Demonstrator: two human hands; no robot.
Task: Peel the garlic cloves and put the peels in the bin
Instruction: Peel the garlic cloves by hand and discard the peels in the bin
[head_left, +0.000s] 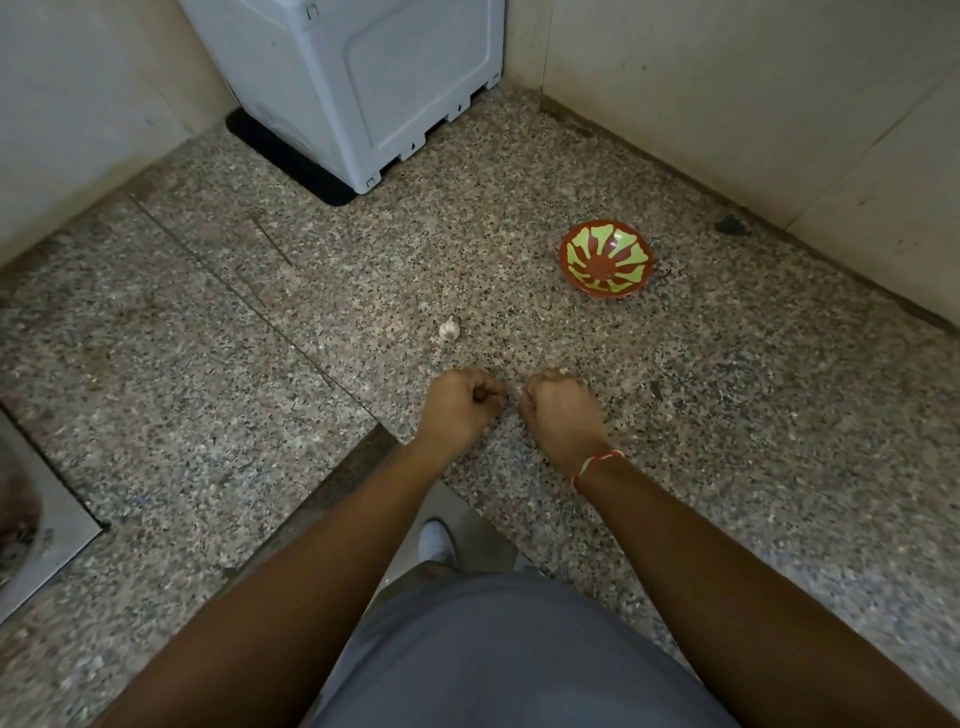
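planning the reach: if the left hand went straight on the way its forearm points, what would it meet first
Most likely the garlic bulb, which lies on the counter just beyond the left hand. Depth is unclear, so the hand might pass slightly beside it.

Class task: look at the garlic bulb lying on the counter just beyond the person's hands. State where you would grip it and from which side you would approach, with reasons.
Pinch the garlic bulb across its round body, coming from above on the near side. It lies alone on the speckled counter, apart from both hands, with its pointed tip seemingly facing away, so the rounded sides are free for the fingers.
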